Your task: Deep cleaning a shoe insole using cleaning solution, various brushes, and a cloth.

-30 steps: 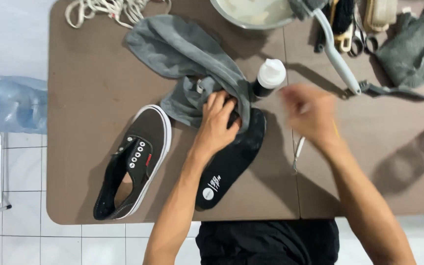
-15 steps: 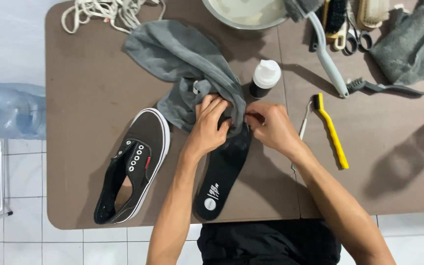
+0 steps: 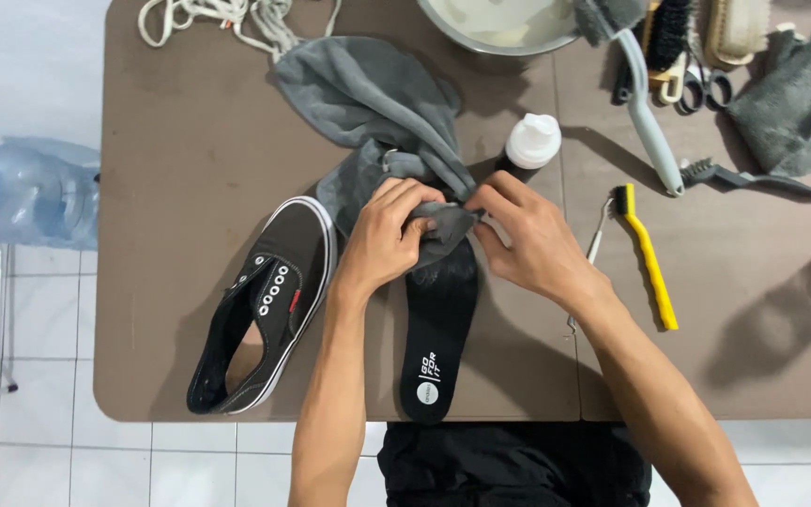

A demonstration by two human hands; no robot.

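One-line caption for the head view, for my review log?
Both hands, left hand and right hand, pinch a grey cloth over a black insole beside a black shoe on a brown table.

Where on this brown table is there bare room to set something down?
Bare patches on the brown table: left of the grey cloth, above the black lace-less shoe; and right of the yellow-handled brush. Crowded: the top right brushes and scissors, and the centre where both hands, left and right, press cloth onto the black insole.
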